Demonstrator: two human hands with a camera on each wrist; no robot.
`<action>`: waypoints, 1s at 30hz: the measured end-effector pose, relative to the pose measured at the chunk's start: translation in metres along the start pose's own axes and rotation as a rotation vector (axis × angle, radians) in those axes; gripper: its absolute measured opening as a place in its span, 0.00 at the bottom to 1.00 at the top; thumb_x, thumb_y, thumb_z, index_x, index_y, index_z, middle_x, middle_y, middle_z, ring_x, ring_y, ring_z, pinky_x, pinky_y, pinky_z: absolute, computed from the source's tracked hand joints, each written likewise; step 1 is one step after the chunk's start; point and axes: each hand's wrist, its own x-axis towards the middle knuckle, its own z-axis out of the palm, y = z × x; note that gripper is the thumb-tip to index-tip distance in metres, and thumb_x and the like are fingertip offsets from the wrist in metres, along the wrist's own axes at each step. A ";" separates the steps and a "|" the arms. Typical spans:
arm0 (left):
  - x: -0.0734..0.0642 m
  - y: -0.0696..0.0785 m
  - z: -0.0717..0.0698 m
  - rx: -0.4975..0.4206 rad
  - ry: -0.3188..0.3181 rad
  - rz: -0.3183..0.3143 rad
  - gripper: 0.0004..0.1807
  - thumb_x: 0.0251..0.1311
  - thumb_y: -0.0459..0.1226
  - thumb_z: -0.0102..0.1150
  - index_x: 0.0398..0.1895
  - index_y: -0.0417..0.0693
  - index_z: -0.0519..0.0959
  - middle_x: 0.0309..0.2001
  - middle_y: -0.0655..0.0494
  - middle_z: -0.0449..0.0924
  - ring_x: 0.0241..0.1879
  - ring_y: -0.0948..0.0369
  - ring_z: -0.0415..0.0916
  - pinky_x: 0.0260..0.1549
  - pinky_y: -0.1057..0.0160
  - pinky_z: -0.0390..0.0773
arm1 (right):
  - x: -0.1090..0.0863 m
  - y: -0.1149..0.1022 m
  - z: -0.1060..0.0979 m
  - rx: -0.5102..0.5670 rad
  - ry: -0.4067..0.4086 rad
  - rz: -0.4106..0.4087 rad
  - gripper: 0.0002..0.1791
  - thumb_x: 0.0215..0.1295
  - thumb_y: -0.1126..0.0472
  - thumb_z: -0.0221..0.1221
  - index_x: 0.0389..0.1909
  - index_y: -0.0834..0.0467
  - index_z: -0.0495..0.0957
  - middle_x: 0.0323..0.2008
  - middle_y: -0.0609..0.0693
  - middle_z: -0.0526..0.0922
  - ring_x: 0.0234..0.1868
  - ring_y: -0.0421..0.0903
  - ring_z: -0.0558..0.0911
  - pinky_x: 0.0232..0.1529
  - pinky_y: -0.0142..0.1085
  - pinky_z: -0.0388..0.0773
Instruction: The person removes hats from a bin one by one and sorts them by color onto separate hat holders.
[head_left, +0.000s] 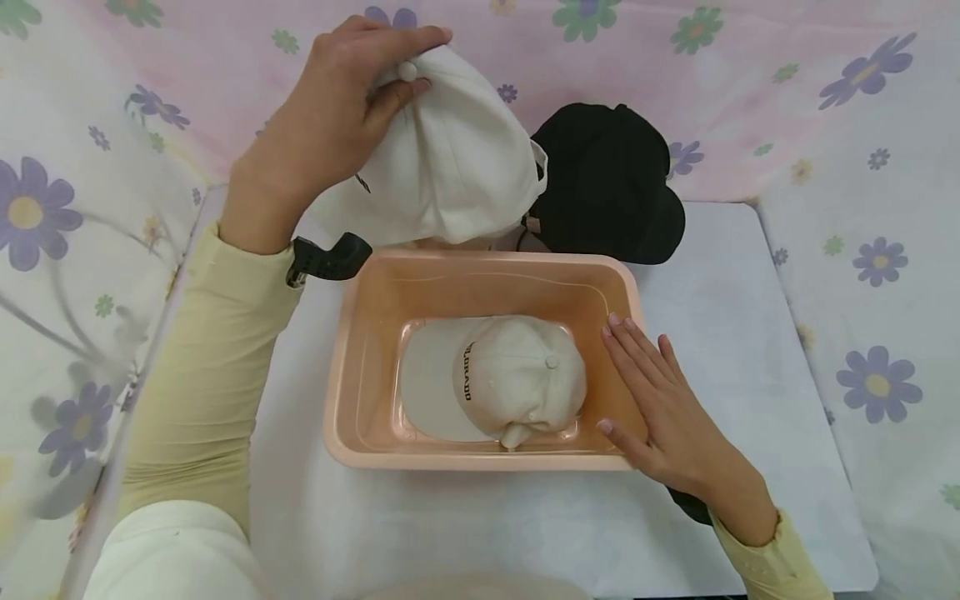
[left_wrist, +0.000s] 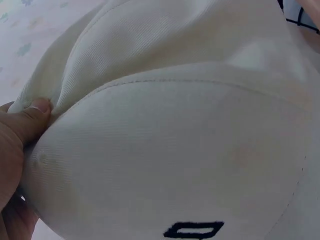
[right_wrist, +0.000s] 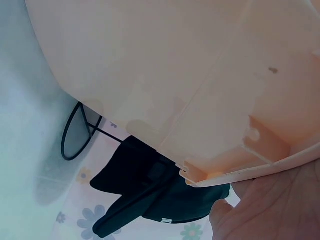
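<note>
A white cap [head_left: 465, 142] is pinched at its crown, by the top button, between the thumb and fingers of my left hand [head_left: 330, 108]. It is held up behind the basin's far rim, and in the left wrist view its cloth is creased beside the thumb. My right hand [head_left: 667, 408] lies with straight fingers over the right rim of a peach plastic basin [head_left: 367, 461]. Inside the basin sits a cream cap [head_left: 517, 375] with dark lettering, its brim to the left. Part of the left hand's grip is hidden behind the white cap's cloth.
A black cap [head_left: 600, 183] is at the back right, partly behind the white cap. The right wrist view shows a black wire loop [right_wrist: 64, 142] near it. A white table [head_left: 720, 333] lies under the basin, with flowered cloth [head_left: 750, 100] around it.
</note>
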 end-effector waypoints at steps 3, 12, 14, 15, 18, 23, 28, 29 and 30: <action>0.001 -0.006 0.006 -0.023 -0.031 -0.027 0.20 0.66 0.35 0.49 0.61 0.53 0.72 0.55 0.50 0.75 0.56 0.54 0.66 0.58 0.61 0.65 | 0.000 0.000 0.000 -0.005 0.002 -0.002 0.45 0.65 0.33 0.40 0.72 0.61 0.48 0.72 0.57 0.48 0.72 0.54 0.46 0.69 0.52 0.33; -0.005 -0.032 0.034 -0.123 -0.055 -0.107 0.20 0.65 0.39 0.51 0.61 0.55 0.73 0.58 0.57 0.74 0.59 0.59 0.64 0.61 0.65 0.60 | 0.000 -0.001 0.001 -0.018 -0.001 -0.004 0.45 0.65 0.33 0.39 0.72 0.61 0.48 0.72 0.57 0.48 0.72 0.54 0.46 0.69 0.52 0.33; -0.007 -0.035 0.038 -0.137 -0.074 -0.124 0.21 0.65 0.40 0.52 0.62 0.55 0.72 0.60 0.58 0.72 0.61 0.60 0.63 0.62 0.66 0.58 | 0.000 -0.001 0.001 -0.017 -0.003 -0.002 0.45 0.65 0.33 0.40 0.72 0.61 0.47 0.72 0.57 0.48 0.72 0.53 0.46 0.69 0.52 0.33; -0.007 -0.037 0.039 -0.144 -0.096 -0.138 0.21 0.66 0.41 0.51 0.62 0.55 0.71 0.60 0.58 0.71 0.61 0.60 0.62 0.62 0.66 0.57 | 0.000 -0.001 0.001 -0.016 -0.003 0.001 0.45 0.65 0.33 0.40 0.72 0.61 0.47 0.72 0.57 0.48 0.72 0.53 0.46 0.69 0.52 0.32; -0.009 -0.042 0.046 -0.154 -0.169 -0.151 0.23 0.67 0.42 0.49 0.65 0.52 0.68 0.63 0.56 0.68 0.63 0.59 0.60 0.64 0.65 0.54 | 0.000 -0.001 0.002 -0.013 -0.003 0.004 0.45 0.65 0.33 0.40 0.72 0.61 0.47 0.72 0.57 0.48 0.72 0.53 0.46 0.69 0.51 0.32; -0.015 -0.047 0.053 -0.120 -0.257 -0.147 0.26 0.69 0.43 0.45 0.69 0.48 0.61 0.69 0.50 0.58 0.69 0.54 0.49 0.68 0.57 0.43 | 0.001 -0.002 0.002 -0.009 0.004 -0.009 0.45 0.65 0.33 0.39 0.72 0.62 0.48 0.72 0.57 0.48 0.72 0.54 0.47 0.70 0.50 0.32; -0.021 -0.042 0.053 0.003 -0.390 -0.226 0.31 0.70 0.52 0.35 0.74 0.59 0.46 0.74 0.52 0.35 0.72 0.50 0.28 0.66 0.45 0.28 | 0.001 -0.002 0.002 -0.011 0.010 -0.010 0.45 0.65 0.33 0.38 0.71 0.62 0.48 0.72 0.57 0.48 0.72 0.54 0.47 0.69 0.51 0.32; -0.022 -0.041 0.053 0.012 -0.401 -0.240 0.32 0.70 0.53 0.33 0.74 0.60 0.43 0.74 0.53 0.32 0.72 0.50 0.26 0.66 0.44 0.26 | 0.001 -0.002 0.002 -0.013 0.011 -0.008 0.45 0.65 0.33 0.38 0.71 0.62 0.48 0.72 0.57 0.48 0.72 0.54 0.47 0.69 0.51 0.32; -0.023 -0.041 0.053 0.012 -0.403 -0.245 0.33 0.70 0.54 0.33 0.74 0.60 0.42 0.74 0.53 0.30 0.72 0.50 0.25 0.66 0.45 0.26 | 0.001 -0.002 0.002 -0.011 0.013 -0.009 0.45 0.65 0.33 0.38 0.71 0.62 0.49 0.72 0.57 0.48 0.72 0.54 0.47 0.69 0.51 0.33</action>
